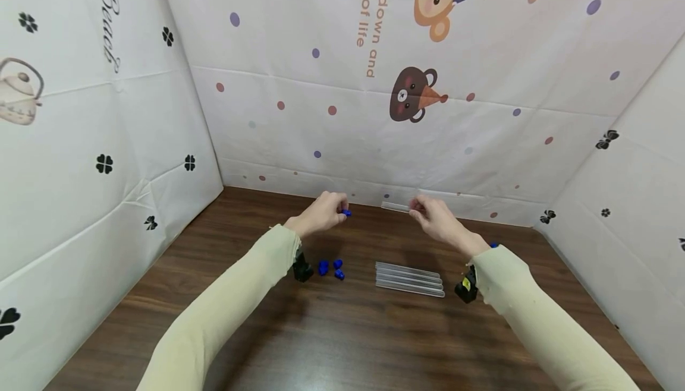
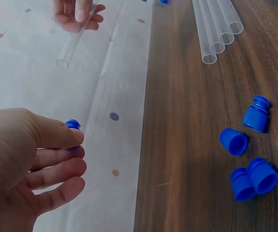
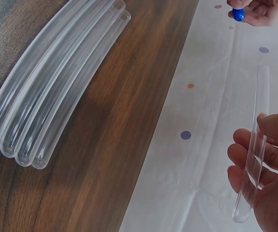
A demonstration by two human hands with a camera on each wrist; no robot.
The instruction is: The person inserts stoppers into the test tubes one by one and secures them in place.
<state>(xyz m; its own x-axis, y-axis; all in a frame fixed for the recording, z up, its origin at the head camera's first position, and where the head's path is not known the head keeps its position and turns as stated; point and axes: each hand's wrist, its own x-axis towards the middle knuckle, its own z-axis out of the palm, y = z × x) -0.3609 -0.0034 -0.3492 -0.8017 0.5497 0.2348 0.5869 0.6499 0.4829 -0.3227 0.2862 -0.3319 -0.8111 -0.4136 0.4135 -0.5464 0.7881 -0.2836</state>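
Between thumb and index finger, my left hand (image 1: 323, 211) pinches a blue test tube cap (image 2: 73, 124); the other fingers are loosely bent. My right hand (image 1: 436, 218) holds a clear test tube (image 3: 261, 92) between thumb and fingers, above the table's far edge. The tube's open end points left toward the cap, and its rounded end lies by the right palm. Cap and tube are apart. Below, several clear test tubes (image 1: 409, 278) lie side by side on the table. Several loose blue caps (image 2: 256, 114) lie left of them.
The dark wooden table (image 1: 342, 337) meets a white printed sheet (image 1: 299, 135) at the back and sides. Another blue item (image 1: 493, 245) shows partly behind the right sleeve. Small black devices (image 1: 302, 269) sit at both wrists.
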